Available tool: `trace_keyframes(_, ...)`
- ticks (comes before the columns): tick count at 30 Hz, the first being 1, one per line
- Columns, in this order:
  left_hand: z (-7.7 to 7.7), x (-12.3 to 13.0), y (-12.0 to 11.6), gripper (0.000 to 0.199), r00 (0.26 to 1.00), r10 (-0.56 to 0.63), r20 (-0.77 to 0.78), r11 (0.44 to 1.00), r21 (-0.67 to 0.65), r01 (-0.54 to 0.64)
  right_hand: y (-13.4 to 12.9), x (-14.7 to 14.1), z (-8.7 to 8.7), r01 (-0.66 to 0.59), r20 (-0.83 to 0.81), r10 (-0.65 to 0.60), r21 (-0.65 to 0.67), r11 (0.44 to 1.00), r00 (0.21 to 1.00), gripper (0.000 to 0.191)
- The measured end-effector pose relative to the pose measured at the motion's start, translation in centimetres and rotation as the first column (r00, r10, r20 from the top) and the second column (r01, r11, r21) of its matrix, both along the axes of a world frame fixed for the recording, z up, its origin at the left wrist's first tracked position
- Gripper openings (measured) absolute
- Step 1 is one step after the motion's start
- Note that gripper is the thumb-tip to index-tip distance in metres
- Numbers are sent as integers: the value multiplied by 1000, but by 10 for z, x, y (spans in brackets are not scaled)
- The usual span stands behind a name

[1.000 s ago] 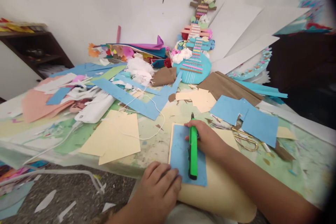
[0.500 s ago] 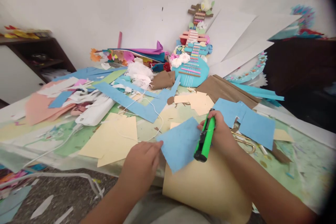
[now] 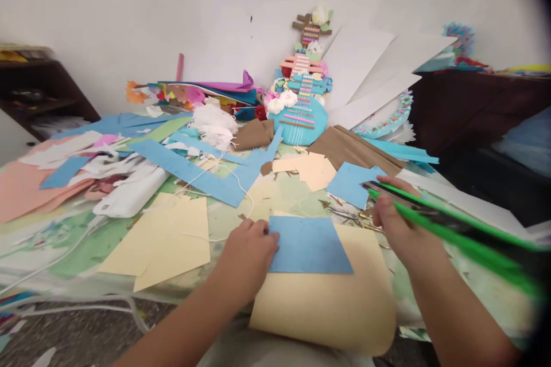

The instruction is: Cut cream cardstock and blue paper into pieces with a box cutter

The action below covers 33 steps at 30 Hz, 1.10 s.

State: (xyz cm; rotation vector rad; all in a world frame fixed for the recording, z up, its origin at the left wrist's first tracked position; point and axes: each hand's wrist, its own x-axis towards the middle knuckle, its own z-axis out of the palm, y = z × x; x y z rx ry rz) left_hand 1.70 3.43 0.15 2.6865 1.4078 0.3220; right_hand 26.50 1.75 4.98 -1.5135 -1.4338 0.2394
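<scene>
A blue piece of paper, four-sided with one slanted edge, lies flat in front of me. Under it is a larger cream sheet that curls over the table's front edge. My left hand grips the blue piece at its left edge, fingers bent together. Off to the right, my right hand is wrapped round a green and black stapler, held in the air and pointing left. The stapler's rear end is blurred. Scissors with gold-coloured handles lie on the table below the right hand, partly covered.
Cream sheets and a white power strip with a cord lie left. Blue cut pieces, white string and brown paper cover the table's back. A turquoise paper guitar leans on the wall.
My right hand has let go of the blue piece and moved right with the stapler, which has swung sideways. The blue piece has been turned and laid flat, my left hand still at its edge.
</scene>
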Motion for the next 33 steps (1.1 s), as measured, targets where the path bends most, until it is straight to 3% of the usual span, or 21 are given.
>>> trace_keyframes(3, 0, 3, -6, 25, 1000, 6, -29, 1000, 24, -5, 4, -10, 1, -184, -333, 142, -97, 978, 932, 29)
trace_keyframes(6, -1, 5, -10, 25, 1000, -8, 8, 1000, 0, 8, 14, -26, -1, -428, -542, 272, -184, 885, 795, 32)
trace_keyframes(8, -2, 6, -10, 33, 1000, -14, 25, 1000, -12, 15, 25, -35, -5, -512, -612, 262, -276, 814, 746, 32)
trace_keyframes(11, -5, 7, -9, 51, 999, -32, 22, 999, -39, 33, 43, -41, -13, -549, -614, 236, -389, 740, 753, 30)
trace_keyframes(14, -7, 7, -5, 61, 994, -113, 1, 991, -71, 113, 55, -41, -21, -612, -559, 339, -424, 667, 756, 32)
trace_keyframes(19, -8, 3, 2, 59, 977, -206, -49, 973, -121, 198, 60, -29, -34, -719, -525, 498, -423, 551, 691, 30)
trace_keyframes(23, -2, 6, 2, 52, 968, -236, -89, 969, -90, 228, 58, -13, -44, -734, -465, 568, -399, 550, 679, 26)
trace_keyframes(27, 4, 21, -3, 52, 958, -269, -100, 962, -70, 262, 56, -4, -51, -700, -312, 628, -362, 615, 713, 20)
trace_keyframes(30, -1, 31, -6, 58, 961, -268, -67, 963, -45, 265, 56, -3, -57, -697, -346, 606, -328, 637, 717, 19)
trace_keyframes(33, -8, 35, -7, 57, 962, -272, -41, 962, 27, 273, 57, -2, -61, -707, -346, 616, -330, 626, 707, 20)
